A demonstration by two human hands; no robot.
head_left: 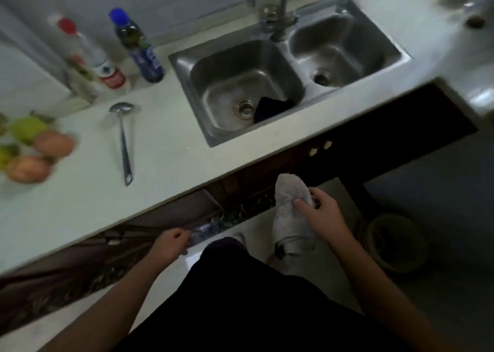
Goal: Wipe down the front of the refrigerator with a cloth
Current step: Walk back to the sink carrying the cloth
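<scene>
Gripping the pale cloth (292, 210), my right hand (322, 212) sits just right of centre in the lower half of the frame, thumb pressed across the fabric so it hangs bunched below the counter edge. I judge it is held low like this simply for carrying, since no refrigerator front shows anywhere that I can be sure of. My left hand (171, 244), lower centre-left, is loosely curled with nothing in it, close to the counter's dark underside, perhaps steadying me.

Above the hands runs the white counter (165, 161). Set into it, upper centre, is one steel sink (187, 57) with two basins; the left basin holds one dark rag (272, 108) beside its drain, likely left there wet. One tap (282, 12) rises behind the divider.

At upper left stand two bottles against the wall, one red-capped (107, 68) and one blue-capped (144, 54), parked out of the working area. One ladle (124, 143) lies flat on the counter below them. At the left edge is a blurred heap of fruit (34, 151); I cannot count it reliably.
</scene>
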